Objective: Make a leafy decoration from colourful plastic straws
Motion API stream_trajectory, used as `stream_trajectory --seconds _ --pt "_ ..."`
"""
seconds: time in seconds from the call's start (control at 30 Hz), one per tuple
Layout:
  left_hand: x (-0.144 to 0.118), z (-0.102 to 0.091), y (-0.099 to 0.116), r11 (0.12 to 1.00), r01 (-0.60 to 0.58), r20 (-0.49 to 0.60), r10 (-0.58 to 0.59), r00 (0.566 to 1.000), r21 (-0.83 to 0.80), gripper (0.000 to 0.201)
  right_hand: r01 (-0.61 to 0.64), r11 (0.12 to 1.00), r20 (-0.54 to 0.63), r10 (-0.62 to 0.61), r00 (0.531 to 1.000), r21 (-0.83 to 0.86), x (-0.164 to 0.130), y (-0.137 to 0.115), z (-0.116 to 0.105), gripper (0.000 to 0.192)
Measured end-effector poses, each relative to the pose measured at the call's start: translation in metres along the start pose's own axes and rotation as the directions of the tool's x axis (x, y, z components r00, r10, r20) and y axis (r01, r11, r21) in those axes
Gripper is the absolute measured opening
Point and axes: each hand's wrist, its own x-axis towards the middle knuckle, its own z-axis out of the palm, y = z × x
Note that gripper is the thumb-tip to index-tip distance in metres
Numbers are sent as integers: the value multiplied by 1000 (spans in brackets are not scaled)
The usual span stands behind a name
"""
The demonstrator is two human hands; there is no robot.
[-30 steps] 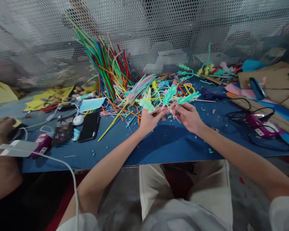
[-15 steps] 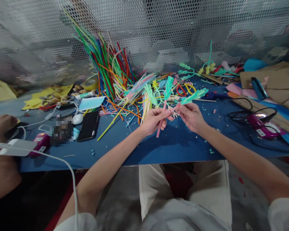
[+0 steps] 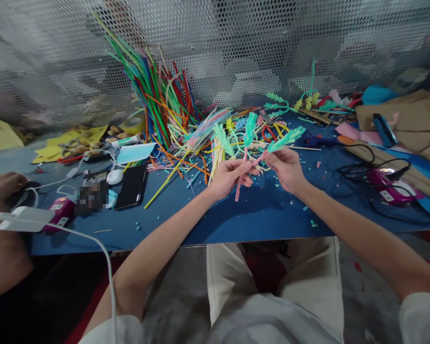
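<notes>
My left hand [image 3: 229, 177] pinches a small bunch of straw stems [image 3: 241, 167], pink below and fringed mint-green at the top, held upright over the blue table [image 3: 258, 215]. My right hand [image 3: 286, 168] grips another pink stem with a fringed green tip [image 3: 284, 138] that slants up to the right and meets the bunch between my hands. Just behind my hands spreads a big heap of coloured straws [image 3: 165, 105], some standing against the perforated metal screen.
A black phone [image 3: 132, 187], a white earbud case [image 3: 115, 177] and a face mask [image 3: 134, 153] lie at the left. A purple glue gun [image 3: 392, 186] with black cable sits right, by cardboard [image 3: 404, 119]. Another person's hand [image 3: 2, 184] rests far left.
My hands have lifted slightly and turned the straw bunch from lying flat to upright, so the pink stems now hang below my left hand.
</notes>
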Motion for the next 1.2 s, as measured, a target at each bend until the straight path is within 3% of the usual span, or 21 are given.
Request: stream_trajectory --seconds 0.17,0.33,0.43,0.53,0.67,0.77,0.83,1.07,1.2 --pt "9 -10 3 998 -62 -91 62 994 -2 38 23 991 141 -5 990 -128 14 -3 -13 38" --pt "19 -25 7 971 -219 -234 235 943 94 47 61 949 -12 -68 998 -311 35 -5 -39 33" --pt "20 -30 8 931 -292 -290 347 892 218 52 35 871 -121 -107 987 -490 52 -6 -59 34" --pt "17 -31 10 865 -346 -320 464 826 363 48 -32 710 -109 -63 992 -703 74 -9 -75 40" --pt "13 -28 11 750 -375 -305 594 744 545 43 -38 314 -14 77 997 -949 109 -13 -76 46" --pt "13 -30 9 700 -368 -275 625 731 612 43 -65 61 -49 228 973 -996 135 -11 -63 43" --pt "13 -33 8 692 -350 -273 620 735 632 41 -62 -26 -67 275 959 -998 149 -6 -53 47" --pt "16 -42 13 586 -319 -239 681 692 745 33 -133 -47 -141 365 920 -990 179 12 -42 52" --pt "18 -47 19 563 -325 -237 705 669 760 32 -182 -21 -180 296 938 -983 182 5 -46 59"
